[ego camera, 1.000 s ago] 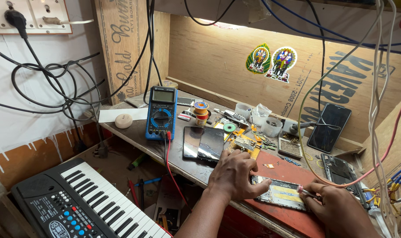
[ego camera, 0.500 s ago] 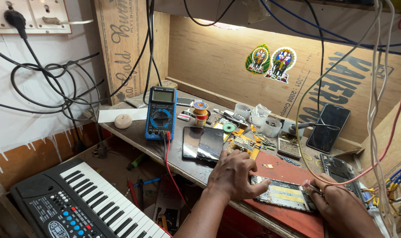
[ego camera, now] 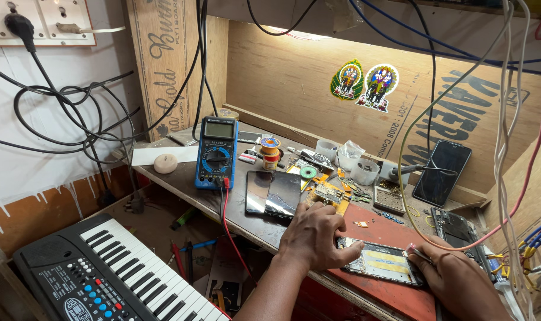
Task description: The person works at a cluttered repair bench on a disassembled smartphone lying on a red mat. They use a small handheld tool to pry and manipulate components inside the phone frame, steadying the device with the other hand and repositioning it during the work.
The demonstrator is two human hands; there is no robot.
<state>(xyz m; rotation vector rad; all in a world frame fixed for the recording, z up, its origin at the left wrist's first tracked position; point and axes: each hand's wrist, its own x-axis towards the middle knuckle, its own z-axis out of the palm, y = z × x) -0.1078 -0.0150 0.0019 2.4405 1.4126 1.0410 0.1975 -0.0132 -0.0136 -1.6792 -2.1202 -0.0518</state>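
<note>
Left hand [ego camera: 318, 235] lies unclenched, pressing the opened phone [ego camera: 380, 263] to the desk [ego camera: 235, 208]; right hand [ego camera: 455, 279] pinches a small tool at its right edge. Steady, fine prying seems called for.

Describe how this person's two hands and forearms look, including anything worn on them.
Both hands are bare: no gloves show on the left hand or the right hand. The left forearm is uncovered as far as the frame's lower edge, with no sleeve, watch or bracelet in view. No ring is clear on either hand. The right wrist is mostly cut off by the frame.
</note>
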